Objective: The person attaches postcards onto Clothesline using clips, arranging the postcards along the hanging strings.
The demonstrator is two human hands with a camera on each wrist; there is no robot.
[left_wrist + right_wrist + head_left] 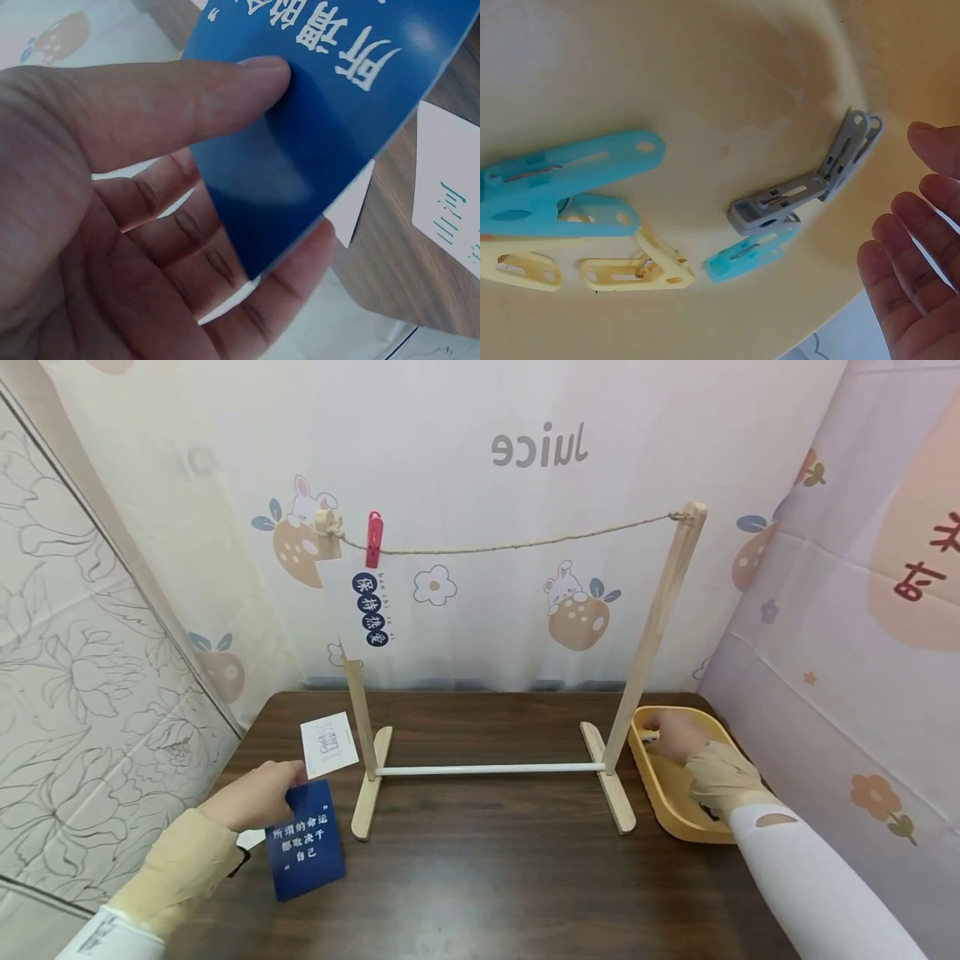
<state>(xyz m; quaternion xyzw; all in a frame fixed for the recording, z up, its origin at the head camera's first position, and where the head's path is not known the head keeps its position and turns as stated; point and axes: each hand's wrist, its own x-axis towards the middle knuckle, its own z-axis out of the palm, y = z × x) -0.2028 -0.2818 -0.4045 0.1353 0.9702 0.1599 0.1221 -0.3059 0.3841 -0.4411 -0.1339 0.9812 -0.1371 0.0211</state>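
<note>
Blue card: at L side of table, nearer wearer than rack's L foot, white Chinese lettering on face. Held near one corner by L hand; grip narrow, card pinched btwn thumb and fingers, per L wrist view. Whether card's lower edge touches table: cannot tell.

R hand: inside yellow tray, R side of table. R wrist view shows grip wide, thumb apart from fingers, nothing held. Nearest items: grey pegs, just beside fingertips, w/ small turquoise peg against them. Further off in tray: large blue peg and yellow pegs.

"Good Luck" card: white, flat on table, just beyond L hand, near rack's L post. White card w/ green characters also on table, seen in L wrist view only partly.

Rack: mid-table, two wooden posts on wooden feet, white crossbar low btwn them. Twine tied at both post tops, slight sag. Red peg on twine near L end; hanging card below it, white w/ four dark-blue discs, in front of L post.

Table: dark brown wood-grain. Backdrop: pale cloth, rabbit/fruit prints, "Juice" mirror-reversed.
</note>
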